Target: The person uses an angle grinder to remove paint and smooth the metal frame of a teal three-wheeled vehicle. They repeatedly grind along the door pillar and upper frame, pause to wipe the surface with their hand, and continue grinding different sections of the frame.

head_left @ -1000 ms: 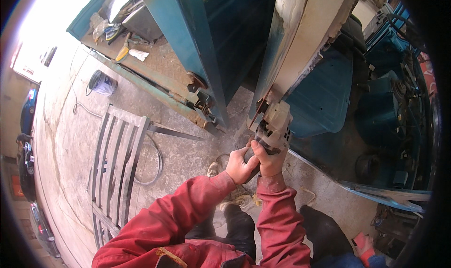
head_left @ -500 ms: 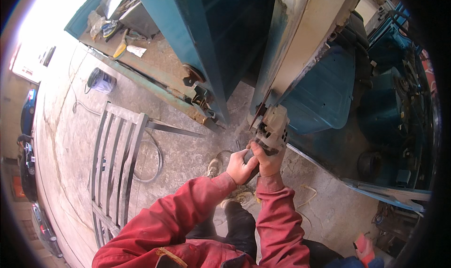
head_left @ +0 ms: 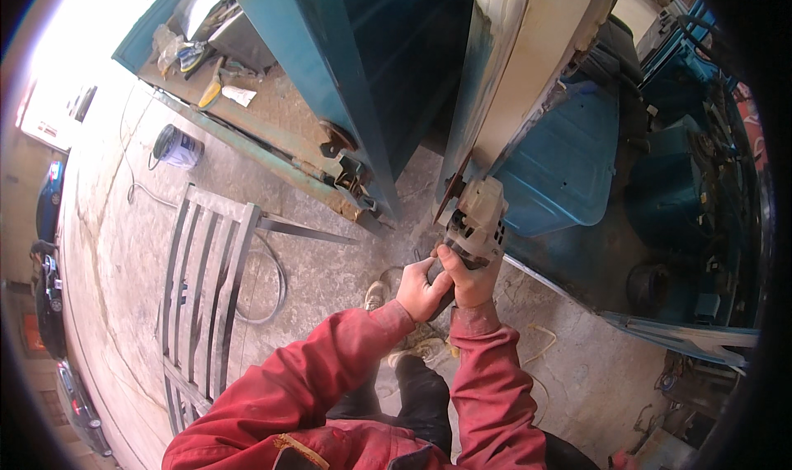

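Both of my hands hold one angle grinder, with a dusty pale body. My left hand wraps round its dark handle. Against the body's near end, my right hand is closed, its thumb on top. The brown disc stands edge-on at the lower end of a tall cream-and-blue metal panel. I cannot tell whether the disc touches the edge. Beside it on the left rises a blue panel.
A slatted grey chair back or rack stands on the concrete floor at left, near a dark bucket. At upper left, a blue ledge carries tools and rags. A blue plastic-looking bin sits at right. Cars are parked far left.
The grinder and its disc have shifted slightly, with both hands still on it. The panels sit slightly farther left in view. Another person's hand at lower right has mostly gone out of view.
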A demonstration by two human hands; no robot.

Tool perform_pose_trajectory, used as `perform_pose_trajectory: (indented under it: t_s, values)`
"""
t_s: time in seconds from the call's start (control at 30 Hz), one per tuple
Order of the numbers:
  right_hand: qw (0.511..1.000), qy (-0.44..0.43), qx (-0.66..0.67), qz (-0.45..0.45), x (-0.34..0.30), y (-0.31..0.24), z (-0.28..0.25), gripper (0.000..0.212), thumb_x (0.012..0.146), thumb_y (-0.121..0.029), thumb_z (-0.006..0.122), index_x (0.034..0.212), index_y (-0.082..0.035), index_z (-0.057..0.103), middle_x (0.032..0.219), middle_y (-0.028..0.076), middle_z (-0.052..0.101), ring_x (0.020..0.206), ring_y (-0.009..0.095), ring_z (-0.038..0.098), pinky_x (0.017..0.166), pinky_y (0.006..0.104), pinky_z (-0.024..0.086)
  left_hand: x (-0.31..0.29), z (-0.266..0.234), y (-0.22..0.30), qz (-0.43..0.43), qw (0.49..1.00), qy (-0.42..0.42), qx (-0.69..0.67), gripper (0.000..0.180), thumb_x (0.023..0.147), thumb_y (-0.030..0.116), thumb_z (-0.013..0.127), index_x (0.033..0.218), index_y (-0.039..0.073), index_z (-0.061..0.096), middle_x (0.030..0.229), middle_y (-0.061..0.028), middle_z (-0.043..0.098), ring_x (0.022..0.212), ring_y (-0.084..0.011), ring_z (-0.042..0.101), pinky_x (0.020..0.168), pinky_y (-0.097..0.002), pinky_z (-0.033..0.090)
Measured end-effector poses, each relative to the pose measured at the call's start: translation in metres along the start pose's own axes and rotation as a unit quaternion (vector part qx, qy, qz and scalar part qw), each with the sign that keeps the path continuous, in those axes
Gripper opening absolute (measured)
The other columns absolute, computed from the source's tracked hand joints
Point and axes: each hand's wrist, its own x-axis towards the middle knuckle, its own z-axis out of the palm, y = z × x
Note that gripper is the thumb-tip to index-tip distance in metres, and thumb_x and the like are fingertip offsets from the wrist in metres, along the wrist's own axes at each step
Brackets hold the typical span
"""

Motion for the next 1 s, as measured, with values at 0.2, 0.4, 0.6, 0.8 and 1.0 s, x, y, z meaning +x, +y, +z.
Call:
perform_pose_trajectory:
  t_s: [0.2, 0.4, 0.6, 0.8, 1.0]
  values:
    - [1.0, -0.007, -0.013, 0.015, 0.003, -0.001, 0.0, 0.041, 0.074, -0.006, 0.082, 0.109, 0.001, 0.063, 0.1, 0.007, 0.068, 0.087, 0.014, 0.065, 0.078, 0.0289, 0.052, 0.002, -0.001, 0.011, 0.005, 1.0, -0.009, -0.005, 0.043, 0.089, 0.034, 0.062, 0.097, -0.008, 0.064, 0.078, -0.017, 0.068, 0.075, -0.0152, 0.063, 0.07, -0.0348, 0.051]
    - [0.999, -0.016, -0.046, -0.011, 0.005, -0.007, 0.001, 0.039, 0.074, -0.008, 0.081, 0.108, 0.001, 0.064, 0.098, 0.006, 0.068, 0.085, 0.015, 0.065, 0.077, 0.0299, 0.052, 0.003, -0.002, 0.025, 0.022, 1.0, -0.001, -0.004, 0.042, 0.089, 0.033, 0.061, 0.098, -0.008, 0.064, 0.077, -0.0165, 0.068, 0.074, -0.0144, 0.063, 0.07, -0.0341, 0.051]
    - [0.997, -0.034, -0.069, -0.03, 0.008, -0.02, 0.004, 0.037, 0.074, -0.008, 0.082, 0.105, 0.0, 0.065, 0.096, 0.006, 0.069, 0.083, 0.015, 0.065, 0.075, 0.0296, 0.052, 0.004, -0.005, 0.034, -0.01, 1.0, -0.021, 0.003, 0.042, 0.089, 0.032, 0.061, 0.1, -0.008, 0.064, 0.077, -0.0149, 0.068, 0.074, -0.0136, 0.062, 0.069, -0.034, 0.052]
    - [0.998, -0.013, -0.044, -0.037, 0.007, -0.028, 0.009, 0.036, 0.074, -0.008, 0.082, 0.105, 0.001, 0.066, 0.096, 0.006, 0.069, 0.084, 0.014, 0.066, 0.075, 0.0295, 0.053, 0.004, -0.004, 0.042, 0.009, 1.0, -0.012, -0.005, 0.043, 0.089, 0.033, 0.061, 0.099, -0.009, 0.063, 0.079, -0.0156, 0.067, 0.075, -0.014, 0.061, 0.071, -0.0339, 0.051]
    - [1.0, -0.016, -0.011, 0.002, 0.006, -0.032, 0.01, 0.041, 0.074, -0.007, 0.082, 0.109, 0.001, 0.063, 0.099, 0.007, 0.069, 0.086, 0.014, 0.065, 0.077, 0.0294, 0.053, 0.002, -0.007, 0.051, -0.013, 0.998, -0.047, 0.041, 0.042, 0.094, 0.031, 0.051, 0.105, -0.007, 0.063, 0.089, -0.0192, 0.07, 0.088, -0.0205, 0.066, 0.08, -0.0359, 0.051]
